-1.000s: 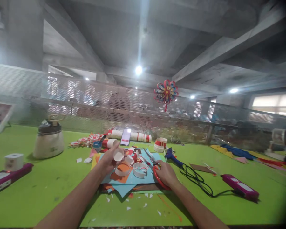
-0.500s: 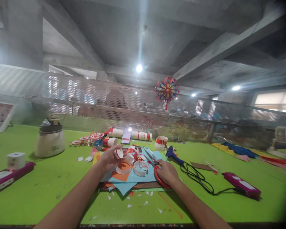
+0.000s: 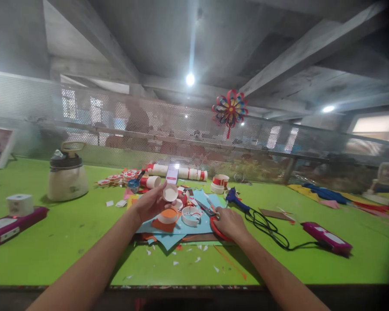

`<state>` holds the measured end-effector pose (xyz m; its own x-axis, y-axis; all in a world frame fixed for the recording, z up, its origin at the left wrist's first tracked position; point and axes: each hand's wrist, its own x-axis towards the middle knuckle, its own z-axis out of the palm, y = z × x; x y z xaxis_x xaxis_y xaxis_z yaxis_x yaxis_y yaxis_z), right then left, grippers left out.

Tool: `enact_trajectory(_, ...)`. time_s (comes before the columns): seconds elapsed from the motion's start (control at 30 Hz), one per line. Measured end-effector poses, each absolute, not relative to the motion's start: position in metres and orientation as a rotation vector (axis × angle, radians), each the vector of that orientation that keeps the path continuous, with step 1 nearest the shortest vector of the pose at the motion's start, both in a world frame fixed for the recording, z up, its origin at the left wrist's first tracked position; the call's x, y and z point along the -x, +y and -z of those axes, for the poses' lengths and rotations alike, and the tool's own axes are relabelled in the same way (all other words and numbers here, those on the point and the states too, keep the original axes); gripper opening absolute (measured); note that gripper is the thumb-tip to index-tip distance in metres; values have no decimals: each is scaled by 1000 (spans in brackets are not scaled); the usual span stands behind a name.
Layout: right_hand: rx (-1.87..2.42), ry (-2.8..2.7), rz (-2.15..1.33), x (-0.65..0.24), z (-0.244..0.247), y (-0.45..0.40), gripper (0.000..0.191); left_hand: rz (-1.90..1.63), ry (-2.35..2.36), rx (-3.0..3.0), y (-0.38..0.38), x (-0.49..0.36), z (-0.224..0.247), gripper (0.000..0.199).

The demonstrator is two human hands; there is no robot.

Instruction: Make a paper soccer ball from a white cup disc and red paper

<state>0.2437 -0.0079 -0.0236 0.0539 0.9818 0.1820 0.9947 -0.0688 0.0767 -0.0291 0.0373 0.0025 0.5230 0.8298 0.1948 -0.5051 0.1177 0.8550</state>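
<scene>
While L hand (image 3: 151, 203) pinches wht ring (image 3: 170, 193), R hand (image 3: 231, 223) scissors (image 3: 211, 212), grn tbl (image 3: 71, 246) faces mesh (image 3: 188, 134) under concrete clg (image 3: 162, 39).

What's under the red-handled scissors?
Light-blue paper shows beneath the front of the scissors. The right hand covers their back part, so what's under there can't be seen.

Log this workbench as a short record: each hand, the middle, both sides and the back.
Surface: green table
Left hand: holds a round white piece
Right hand: grips red-handled scissors
Between hands: a white ring on orange paper, another white ring beside it, blue paper beneath
Left side: jug with dark lid
Right side: blue glue gun, black cable
Back: phone in front of red-and-white tube
Hanging: flower-shaped ornament
</scene>
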Motion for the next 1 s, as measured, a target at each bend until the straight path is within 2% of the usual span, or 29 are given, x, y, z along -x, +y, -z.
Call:
enact_trajectory(0.27,2213,-2158,230,-245,18,-9,27,-931,345,-1034,28,29,-10,53)
enact_trajectory(0.63,1987,-2081,238,-233,5,-9,29,-1100,402,-978,36,25,-7,28)
enact_trajectory(0.83,1699,-2385,32,-216,-11,3,27,-1130,420,-923,42,27,-3,16)
enact_trajectory(1.0,1568,-2519,-161,-205,-11,13,21,-1131,417,-922,40,28,-6,17)
